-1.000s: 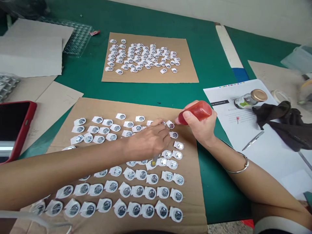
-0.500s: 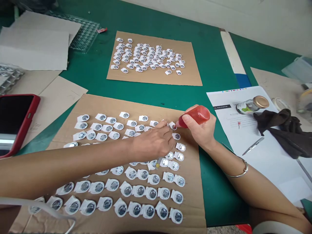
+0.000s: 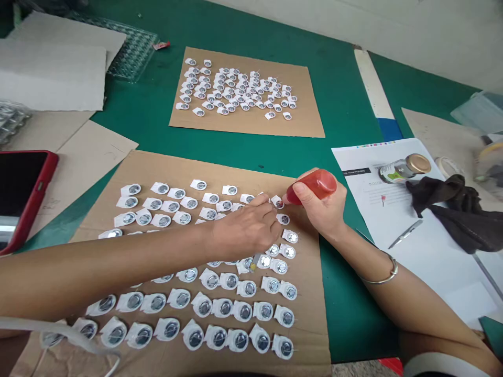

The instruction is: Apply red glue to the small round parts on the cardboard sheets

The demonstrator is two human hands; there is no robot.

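My right hand (image 3: pixel 328 214) grips a red squeeze bottle (image 3: pixel 318 183), tilted so that its tip points left and down. The tip meets a small white piece with a round silvery disc (image 3: pixel 277 202) near the far right corner of the cardboard sheet (image 3: pixel 310 309). Beside it, my left hand (image 3: pixel 253 222) is closed with its fingers pinched together; what they hold is hidden. A thin grey object with a yellow spot (image 3: pixel 252 266) shows below that hand. Rows of similar white pieces (image 3: pixel 223 307) cover the sheet, some hidden under my left forearm.
Behind lies a second cardboard sheet (image 3: pixel 314 118) with many such pieces. A red-cased phone (image 3: pixel 23 193) is at left, near grey boards (image 3: pixel 51 78). On the right, printed paper (image 3: pixel 365 204) bears a glass jar (image 3: pixel 404 167), black cloth (image 3: pixel 463 212) and a pen-like tool (image 3: pixel 405 233).
The whole view has shifted slightly, with things sitting a little farther left. Both hands and the red bottle keep the same pose over the same piece.
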